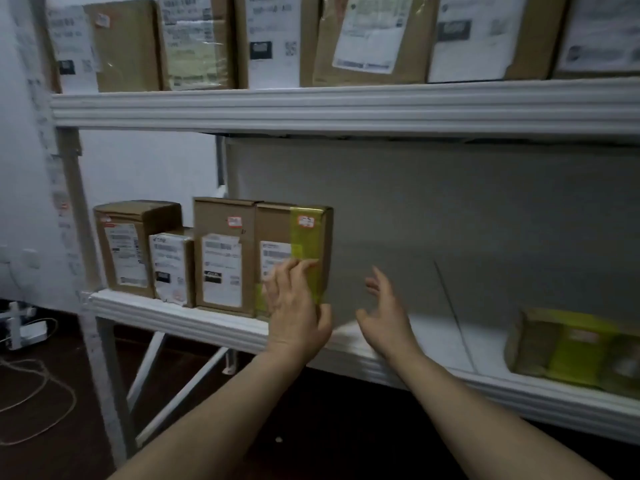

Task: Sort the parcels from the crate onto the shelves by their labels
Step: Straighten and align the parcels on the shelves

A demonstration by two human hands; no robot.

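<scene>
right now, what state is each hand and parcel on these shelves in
left hand, fingers flat on the front of the yellow-taped parcel
yellow-taped parcel, upright on the lower shelf, rightmost of a row of four
right hand, open, holds nothing, apart from the parcels
lying parcel, flat at the lower shelf's right end
upper shelf parcels, upright, side by side

White metal shelving, two levels in view.

Upper shelf [346, 105]: a close row of upright cardboard parcels [273, 39], white labels facing outward.

Lower shelf [194, 317]: four brown boxes [221, 258] stand side by side at the left end, labels outward. The rightmost is the yellow-banded box [304, 233]. Well apart, at the right end, a yellow-taped parcel [568, 344] lies blurred.

Floor [86, 427] beneath: loose cord [41, 393] at left.
</scene>
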